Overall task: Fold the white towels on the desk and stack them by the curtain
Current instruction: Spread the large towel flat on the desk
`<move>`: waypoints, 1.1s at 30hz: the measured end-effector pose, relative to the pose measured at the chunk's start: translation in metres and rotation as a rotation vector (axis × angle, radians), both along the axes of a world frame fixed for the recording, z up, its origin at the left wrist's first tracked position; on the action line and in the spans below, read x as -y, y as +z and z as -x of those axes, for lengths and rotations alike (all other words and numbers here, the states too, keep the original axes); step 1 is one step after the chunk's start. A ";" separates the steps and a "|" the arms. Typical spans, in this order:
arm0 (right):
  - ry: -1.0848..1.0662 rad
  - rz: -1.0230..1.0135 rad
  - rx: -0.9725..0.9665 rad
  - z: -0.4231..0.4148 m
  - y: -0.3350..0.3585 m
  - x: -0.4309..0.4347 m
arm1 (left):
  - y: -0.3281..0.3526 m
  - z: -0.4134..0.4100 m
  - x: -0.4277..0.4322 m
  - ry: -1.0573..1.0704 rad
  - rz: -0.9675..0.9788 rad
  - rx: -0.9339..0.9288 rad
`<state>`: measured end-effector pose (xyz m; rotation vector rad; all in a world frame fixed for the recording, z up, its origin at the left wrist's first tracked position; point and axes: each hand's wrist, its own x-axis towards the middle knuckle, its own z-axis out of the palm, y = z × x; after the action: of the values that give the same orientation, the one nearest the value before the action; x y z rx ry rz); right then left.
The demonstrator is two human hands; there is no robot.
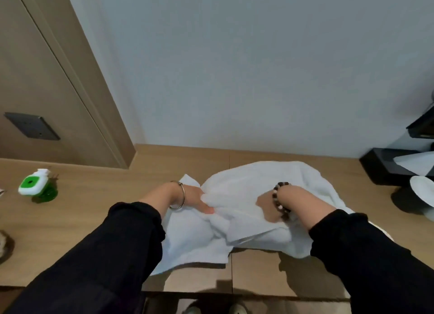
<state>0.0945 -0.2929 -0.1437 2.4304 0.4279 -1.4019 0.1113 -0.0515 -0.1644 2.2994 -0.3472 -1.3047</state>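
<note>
Since the towels [253, 179] lie in a rumpled heap on the worktop [94, 208], close before the wall [234, 67], one towel should be parted from the rest and its corners found before any fold is made. The cloth is best drawn flat and smoothed, with edges matched, so that the fold is not set crooked. Care is called for that the flatter sheet beneath is not dragged toward the near edge. In the head view, the left hand [196, 197], with a bangle [182, 197] at the wrist, is seen partly closed: the thumb lies on top of the cloth and the fingers are buried in a fold, so a pinch on the towels is judged. The right hand [266, 205], beyond a bead bracelet [278, 199], is sunk in the heap, and whether it is closed on cloth cannot be told. No curtain is in view, and no folded stack is seen
</note>
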 end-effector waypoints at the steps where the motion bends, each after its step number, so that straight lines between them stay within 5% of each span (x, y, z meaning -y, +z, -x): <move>1: 0.003 0.012 0.061 -0.008 0.015 -0.003 | 0.015 -0.006 -0.003 -0.005 -0.009 0.008; 5: 0.123 -0.013 0.460 -0.045 0.090 -0.015 | 0.074 -0.035 -0.016 0.213 0.107 0.306; 7: 0.081 -0.218 0.968 -0.059 0.116 -0.017 | 0.091 -0.049 -0.024 0.503 0.219 0.689; 9: 0.074 -0.446 1.471 -0.064 0.121 -0.013 | 0.095 -0.055 -0.032 0.644 0.117 1.129; 10: 0.053 -0.578 1.576 -0.063 0.114 -0.011 | 0.091 -0.057 -0.035 0.620 0.026 1.260; 13: -0.090 -0.617 1.354 -0.056 0.080 -0.011 | 0.060 -0.053 -0.027 0.436 -0.053 1.251; 20: -0.380 -0.397 0.605 -0.019 -0.035 -0.011 | -0.035 -0.017 0.025 0.174 -0.148 0.698; 25: -0.559 -0.626 0.819 -0.016 -0.061 -0.013 | -0.065 -0.009 0.039 0.345 -0.069 0.721; 29: -0.684 -0.743 0.870 -0.017 -0.055 -0.016 | -0.060 -0.013 0.053 0.723 0.249 0.584; 33: -0.876 -0.877 0.967 -0.019 -0.040 -0.007 | -0.032 -0.035 0.046 1.077 0.364 0.445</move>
<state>0.1132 -0.2860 -0.1836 3.8437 -0.4200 0.0946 0.1463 -0.0976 -0.1965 1.9170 0.4490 -0.1744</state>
